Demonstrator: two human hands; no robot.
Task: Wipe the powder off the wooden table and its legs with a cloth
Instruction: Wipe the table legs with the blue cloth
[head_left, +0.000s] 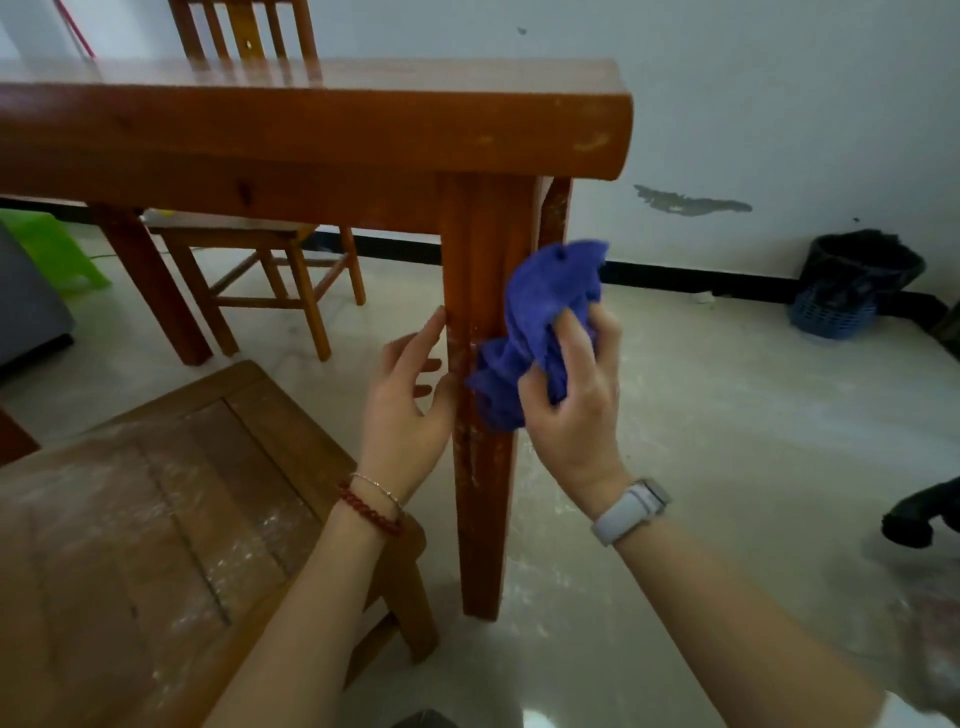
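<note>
The wooden table (311, 130) fills the upper left, and its near corner leg (483, 467) runs down the middle of the view. White powder streaks show on the leg's lower half. My right hand (576, 400) grips a bunched blue cloth (540, 322) and holds it against the right side of the leg. My left hand (410, 395) rests with straight fingers on the leg's left edge, at about the same height.
A powder-dusted wooden stool (156, 519) stands at the lower left, close to the leg. A wooden chair (270, 260) sits under the table's far side. A bin (857, 280) with a black bag stands by the right wall. A black object (919, 514) lies on the floor at right.
</note>
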